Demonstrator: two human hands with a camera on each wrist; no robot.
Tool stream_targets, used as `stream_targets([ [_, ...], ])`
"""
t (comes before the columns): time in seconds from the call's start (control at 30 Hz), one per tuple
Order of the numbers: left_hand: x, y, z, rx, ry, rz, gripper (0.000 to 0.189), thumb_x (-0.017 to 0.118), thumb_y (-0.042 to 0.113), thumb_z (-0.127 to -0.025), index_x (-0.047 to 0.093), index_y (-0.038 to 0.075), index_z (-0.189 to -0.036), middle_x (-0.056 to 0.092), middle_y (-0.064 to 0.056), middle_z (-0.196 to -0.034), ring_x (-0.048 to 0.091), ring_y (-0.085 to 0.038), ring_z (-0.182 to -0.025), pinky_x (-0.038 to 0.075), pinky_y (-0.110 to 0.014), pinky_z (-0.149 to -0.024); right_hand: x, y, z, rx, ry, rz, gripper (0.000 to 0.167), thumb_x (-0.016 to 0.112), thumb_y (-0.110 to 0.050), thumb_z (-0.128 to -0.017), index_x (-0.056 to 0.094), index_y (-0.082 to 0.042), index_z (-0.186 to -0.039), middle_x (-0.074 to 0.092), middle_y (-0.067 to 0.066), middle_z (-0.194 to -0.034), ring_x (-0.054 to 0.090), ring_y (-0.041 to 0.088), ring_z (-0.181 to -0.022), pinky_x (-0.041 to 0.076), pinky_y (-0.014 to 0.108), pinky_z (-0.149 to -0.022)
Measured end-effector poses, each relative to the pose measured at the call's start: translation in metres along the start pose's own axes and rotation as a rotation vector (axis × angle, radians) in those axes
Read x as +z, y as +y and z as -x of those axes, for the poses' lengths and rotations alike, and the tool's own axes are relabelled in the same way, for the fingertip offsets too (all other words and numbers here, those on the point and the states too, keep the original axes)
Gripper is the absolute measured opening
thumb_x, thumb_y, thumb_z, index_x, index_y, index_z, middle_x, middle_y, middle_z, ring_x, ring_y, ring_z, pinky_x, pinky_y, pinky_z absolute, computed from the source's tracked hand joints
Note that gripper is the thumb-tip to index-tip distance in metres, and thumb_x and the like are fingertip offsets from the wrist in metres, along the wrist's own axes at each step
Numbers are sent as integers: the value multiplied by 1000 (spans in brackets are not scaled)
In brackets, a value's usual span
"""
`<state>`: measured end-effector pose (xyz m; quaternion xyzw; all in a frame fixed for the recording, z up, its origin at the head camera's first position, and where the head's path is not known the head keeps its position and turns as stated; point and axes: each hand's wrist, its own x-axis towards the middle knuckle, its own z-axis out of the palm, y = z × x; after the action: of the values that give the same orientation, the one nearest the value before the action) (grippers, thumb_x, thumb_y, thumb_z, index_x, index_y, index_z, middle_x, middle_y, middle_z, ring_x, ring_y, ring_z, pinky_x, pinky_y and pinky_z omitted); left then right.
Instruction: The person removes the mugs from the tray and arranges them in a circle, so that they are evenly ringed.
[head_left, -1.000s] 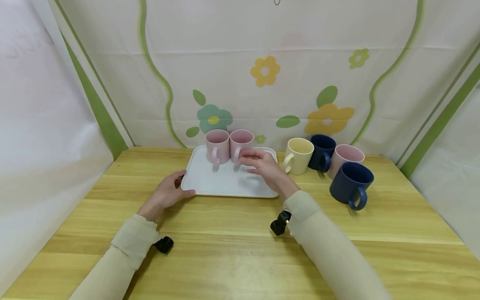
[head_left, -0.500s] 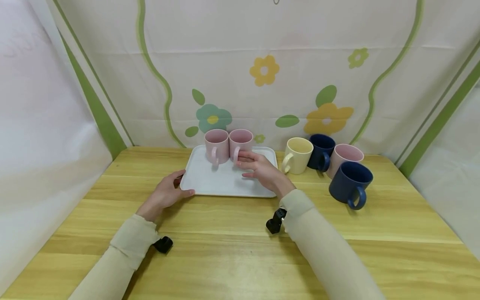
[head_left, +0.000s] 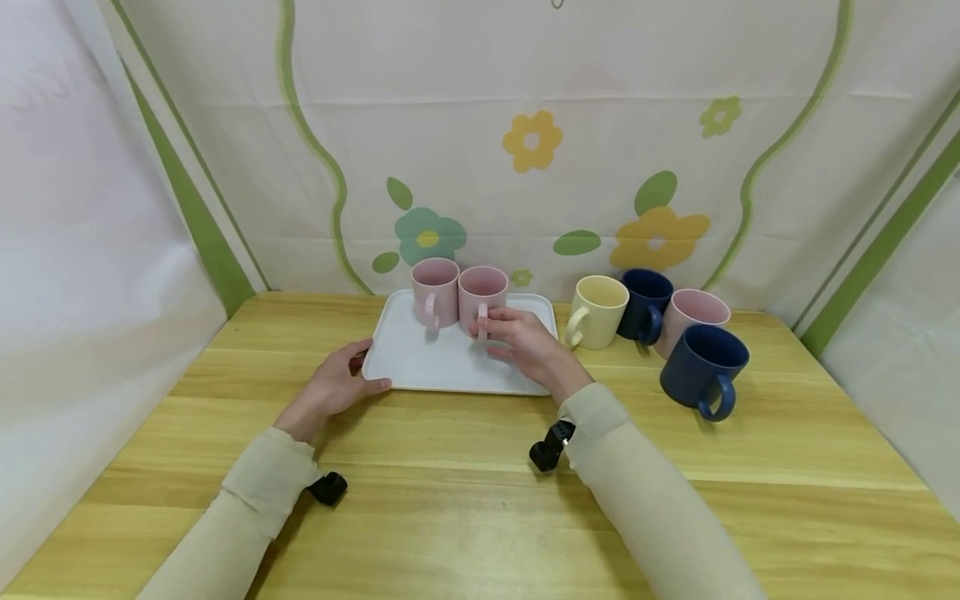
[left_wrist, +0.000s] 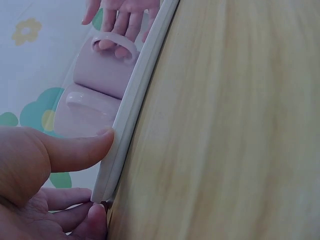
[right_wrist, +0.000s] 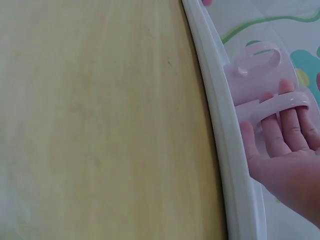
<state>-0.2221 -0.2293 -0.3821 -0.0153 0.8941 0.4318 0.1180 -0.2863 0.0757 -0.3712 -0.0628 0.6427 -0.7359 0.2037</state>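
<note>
Two pink mugs stand side by side on a white rectangular tray (head_left: 431,367). My right hand (head_left: 528,343) has its fingers hooked through the handle of the right pink mug (head_left: 468,308), as the right wrist view also shows. The left pink mug (head_left: 422,304) stands close against it, its handle facing me. At the tray's front left corner, my left hand (head_left: 335,385) grips the edge. In the left wrist view the thumb (left_wrist: 82,152) lies on the rim while the other fingers curl around the corner, partly hidden.
Right of the tray stands a cluster of mugs: a yellow mug (head_left: 597,312), a dark blue mug (head_left: 637,310) at the back, a pink mug (head_left: 678,321) and a front dark blue mug (head_left: 686,375). A floral curtain (head_left: 450,108) hangs behind the wooden table (head_left: 435,492).
My right hand has slid its fingers into the right pink mug's handle. That mug has shifted slightly towards me and its handle has turned right. My left hand stays on the tray.
</note>
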Motion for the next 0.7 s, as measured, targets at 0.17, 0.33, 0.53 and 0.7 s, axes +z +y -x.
stream_targets([
  [0.17, 0, 0, 0, 10, 4, -6, 92, 78, 22, -98, 22, 0, -168, 40, -30, -163, 42, -44, -147, 35, -59, -124, 2, 3, -1, 21, 10, -25, 16, 56, -17, -110, 67, -6, -115, 73, -2, -93, 65, 15, -102, 39, 52, -122],
  [0.33, -1, -1, 1, 6, 1, -7, 92, 77, 23, -98, 22, 0, -168, 40, -30, -163, 41, -44, -148, 34, -59, -125, 9, 3, -1, 32, 54, -6, 21, 53, -19, -111, 69, -7, -105, 72, -1, -86, 69, 15, -90, 49, 42, -107],
  [0.53, -3, -2, 2, 3, 1, -9, 92, 77, 23, -99, 21, 1, -168, 38, -30, -165, 39, -45, -150, 32, -59, -126, 15, 2, 2, 80, 88, -47, 22, 56, -19, -108, 70, -7, -96, 72, 0, -81, 69, 14, -79, 55, 32, -90],
  [0.7, -3, -1, 2, 1, -6, -12, 92, 77, 24, -99, 21, 1, -168, 38, -30, -165, 39, -44, -150, 32, -60, -126, 15, 2, 8, 71, 96, -87, 17, 59, -16, -106, 71, -5, -99, 75, 0, -80, 73, 14, -76, 59, 29, -86],
])
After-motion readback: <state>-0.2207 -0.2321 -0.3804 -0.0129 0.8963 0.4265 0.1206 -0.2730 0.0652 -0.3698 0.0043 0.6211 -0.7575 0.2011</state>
